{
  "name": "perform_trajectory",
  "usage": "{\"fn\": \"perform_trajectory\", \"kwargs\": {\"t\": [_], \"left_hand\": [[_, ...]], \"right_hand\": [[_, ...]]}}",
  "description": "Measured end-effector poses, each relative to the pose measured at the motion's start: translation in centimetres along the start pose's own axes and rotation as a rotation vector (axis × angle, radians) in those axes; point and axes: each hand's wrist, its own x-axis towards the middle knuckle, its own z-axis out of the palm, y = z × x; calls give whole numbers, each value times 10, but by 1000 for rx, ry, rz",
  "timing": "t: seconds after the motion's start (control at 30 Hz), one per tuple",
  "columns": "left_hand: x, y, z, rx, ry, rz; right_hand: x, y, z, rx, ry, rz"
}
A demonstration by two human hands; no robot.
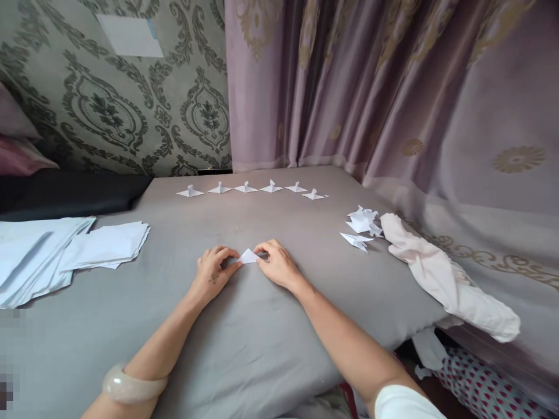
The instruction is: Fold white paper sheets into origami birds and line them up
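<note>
A small folded white paper [248,256] with a pointed top lies between my two hands, low over the grey sheet. My left hand [213,270] pinches its left corner between thumb and fingers. On the opposite side, my right hand [277,265] grips the right corner in the same way. Farther back stands a row of several folded paper figures [271,187], each with wide flat points and a raised middle. More folded paper pieces [362,221] lie in a loose heap to the right of my hands.
At left are a stack of small paper sheets [107,245] and larger sheets [32,250], with a folded black cloth [70,192] behind. A crumpled pale cloth [449,279] lies along the right edge. Purple curtains [301,87] and a patterned wall [174,99] border the grey surface [244,215].
</note>
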Motion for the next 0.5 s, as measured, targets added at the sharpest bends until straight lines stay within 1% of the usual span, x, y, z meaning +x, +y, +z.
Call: {"fn": "perform_trajectory", "kwargs": {"t": [0.13,0.2,0.33,0.4,0.5], "left_hand": [[-2,4,-3,-34,-33,24],[-3,5,-4,-72,-59,71],[-5,7,-7,-102,-72,66],[-6,10,-10,-164,-87,26],[-7,16,-14,-400,-132,-103]], "right_hand": [[-6,1,3,69,27,-62],[-7,2,2,46,10,-80],[-6,3,4,16,-6,-136],[-6,3,7,30,11,-165],[-7,0,10,81,88,-246]]}}
